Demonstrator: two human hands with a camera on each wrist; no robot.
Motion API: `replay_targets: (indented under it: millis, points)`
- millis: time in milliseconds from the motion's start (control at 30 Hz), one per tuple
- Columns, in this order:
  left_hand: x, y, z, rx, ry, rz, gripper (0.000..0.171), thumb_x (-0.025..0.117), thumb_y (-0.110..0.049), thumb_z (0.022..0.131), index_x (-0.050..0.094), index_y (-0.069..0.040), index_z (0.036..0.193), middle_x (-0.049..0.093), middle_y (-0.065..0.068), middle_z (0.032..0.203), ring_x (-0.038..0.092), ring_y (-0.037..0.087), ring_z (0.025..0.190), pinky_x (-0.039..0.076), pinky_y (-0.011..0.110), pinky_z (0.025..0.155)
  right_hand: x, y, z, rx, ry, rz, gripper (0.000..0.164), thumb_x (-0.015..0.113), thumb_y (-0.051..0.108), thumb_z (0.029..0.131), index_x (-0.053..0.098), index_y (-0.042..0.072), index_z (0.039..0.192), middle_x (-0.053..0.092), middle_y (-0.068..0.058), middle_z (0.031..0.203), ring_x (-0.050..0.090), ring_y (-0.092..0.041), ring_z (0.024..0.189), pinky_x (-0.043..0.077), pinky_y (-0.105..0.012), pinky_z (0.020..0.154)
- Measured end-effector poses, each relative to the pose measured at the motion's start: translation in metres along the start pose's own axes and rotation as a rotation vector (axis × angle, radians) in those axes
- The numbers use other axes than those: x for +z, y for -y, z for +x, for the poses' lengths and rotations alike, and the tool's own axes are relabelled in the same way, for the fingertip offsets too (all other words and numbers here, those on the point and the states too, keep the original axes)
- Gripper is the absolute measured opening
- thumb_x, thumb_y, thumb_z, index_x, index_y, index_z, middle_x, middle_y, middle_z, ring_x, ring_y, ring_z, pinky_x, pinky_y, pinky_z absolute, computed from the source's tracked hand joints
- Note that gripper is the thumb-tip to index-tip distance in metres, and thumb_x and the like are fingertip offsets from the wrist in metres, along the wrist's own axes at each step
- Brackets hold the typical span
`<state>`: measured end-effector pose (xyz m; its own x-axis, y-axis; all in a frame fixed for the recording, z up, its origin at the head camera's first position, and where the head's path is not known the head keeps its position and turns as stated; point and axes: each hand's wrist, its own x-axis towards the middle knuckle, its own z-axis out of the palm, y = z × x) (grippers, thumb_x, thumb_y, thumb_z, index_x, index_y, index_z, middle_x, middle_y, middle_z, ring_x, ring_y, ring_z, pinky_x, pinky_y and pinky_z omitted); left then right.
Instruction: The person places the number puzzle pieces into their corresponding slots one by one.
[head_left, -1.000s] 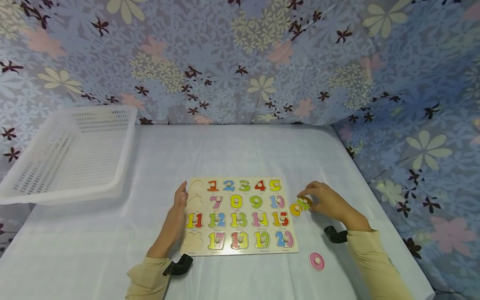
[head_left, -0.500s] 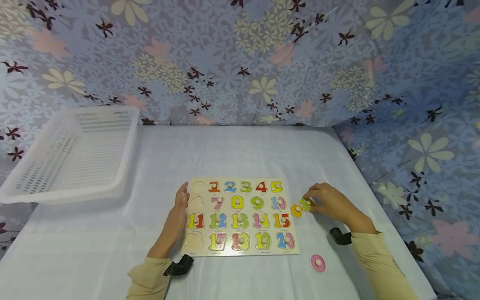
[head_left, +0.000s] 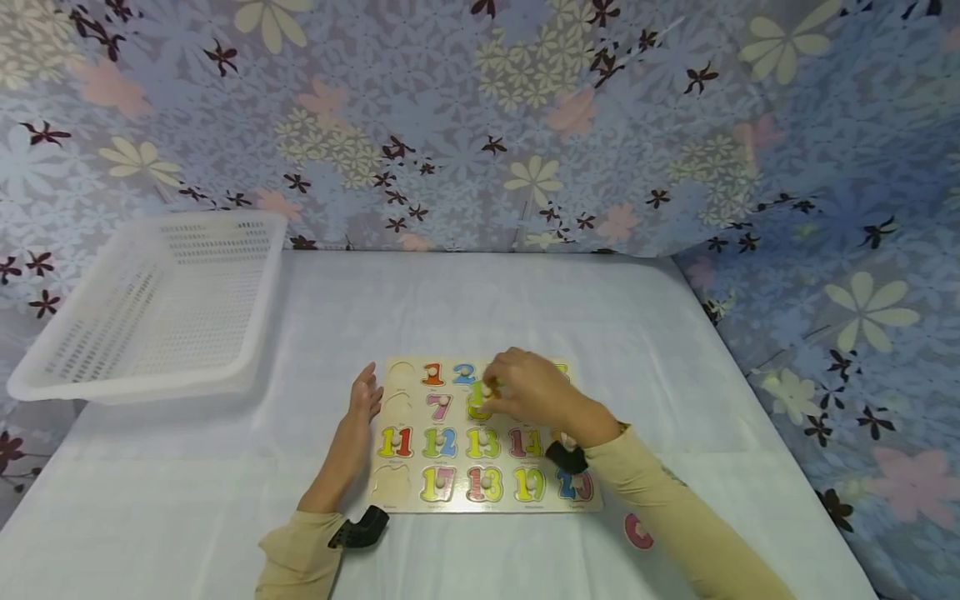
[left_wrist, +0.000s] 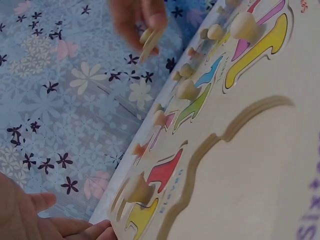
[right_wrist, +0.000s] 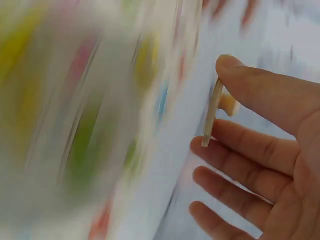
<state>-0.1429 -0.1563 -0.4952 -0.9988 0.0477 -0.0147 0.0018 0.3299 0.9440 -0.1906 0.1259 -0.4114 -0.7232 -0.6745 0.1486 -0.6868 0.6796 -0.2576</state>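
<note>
A wooden number puzzle board (head_left: 467, 510) lies on the table, with knobbed numbers in most of its recesses. Along its left side the bare recesses show plain wood, one of them labelled Sixteen in the left wrist view. My left hand (head_left: 352, 437) rests at the board's left edge, fingers extended. Over the upper middle of the board, my right hand (head_left: 536, 387) pinches a knobbed number piece (right_wrist: 211, 112) between thumb and fingers. Green shows on that piece in the head view. The held piece hides part of the 8, and the hand covers several numbers around it.
A pink zero piece (head_left: 637, 531) lies right of the board, partly covered by the right sleeve (head_left: 667, 508). At the back left stands a white plastic basket (head_left: 255, 333). Floral cloth (head_left: 450, 167) hangs behind the table and along its right side.
My right hand has lifted the green-marked number piece from the table right of the board and carried it left over the board. The orange six is now hidden by the right arm. My left hand stays put.
</note>
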Motion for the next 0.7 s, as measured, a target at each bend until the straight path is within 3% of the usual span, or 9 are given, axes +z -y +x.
replay_targets:
  millis: [67,133,233,333,500,700]
  points:
    - [-0.005,-0.053,-0.020,-0.033,0.004,-0.019,0.054,0.012,-0.031,0.108,0.011,-0.003,0.154,0.021,0.030,0.153,0.033,0.044,0.135,0.027,0.050,0.112,0.011,0.029,0.014,-0.084,0.054,-0.026,0.032,0.080,0.039,0.080,0.070,0.012,0.094,0.063,0.006,0.089,0.056,-0.011,0.085,0.049,-0.027,0.075]
    - [-0.010,-0.072,-0.027,-0.042,0.030,-0.075,0.054,0.012,-0.030,0.108,0.008,-0.002,0.154,0.019,0.029,0.154,0.028,0.042,0.138,0.023,0.048,0.114,0.021,0.056,0.024,-0.158,0.104,-0.076,0.033,0.077,0.045,0.081,0.069,0.015,0.092,0.061,0.008,0.088,0.055,-0.010,0.085,0.048,-0.026,0.076]
    - [-0.014,-0.068,-0.026,0.005,0.054,-0.137,0.058,0.012,-0.037,0.107,0.007,-0.003,0.154,0.020,0.033,0.152,0.027,0.043,0.138,0.025,0.049,0.113,0.036,0.085,0.031,-0.260,0.143,-0.182,0.035,0.073,0.051,0.082,0.068,0.017,0.089,0.059,0.010,0.086,0.054,-0.008,0.085,0.047,-0.022,0.074]
    - [-0.013,-0.047,-0.018,0.029,0.058,-0.180,0.060,0.012,-0.043,0.106,0.007,-0.008,0.156,0.020,0.031,0.152,0.027,0.042,0.139,0.025,0.051,0.112,0.048,0.103,0.032,-0.309,0.157,-0.256,0.034,0.072,0.053,0.082,0.065,0.020,0.085,0.058,0.011,0.085,0.053,-0.008,0.086,0.044,-0.020,0.068]
    - [-0.013,-0.030,-0.010,0.009,0.036,-0.229,0.059,0.009,-0.042,0.106,0.006,-0.011,0.156,0.021,0.028,0.153,0.029,0.039,0.139,0.026,0.049,0.112,0.059,0.114,0.031,-0.301,0.153,-0.269,0.033,0.073,0.053,0.081,0.063,0.022,0.081,0.056,0.011,0.085,0.050,-0.008,0.085,0.037,-0.019,0.061]
    - [-0.014,-0.030,-0.009,-0.014,0.019,-0.234,0.060,0.009,-0.042,0.106,0.006,-0.009,0.156,0.023,0.029,0.152,0.033,0.039,0.137,0.030,0.049,0.111,0.064,0.121,0.032,-0.284,0.116,-0.284,0.037,0.074,0.056,0.077,0.062,0.021,0.078,0.057,0.009,0.085,0.049,-0.009,0.082,0.039,-0.020,0.061]
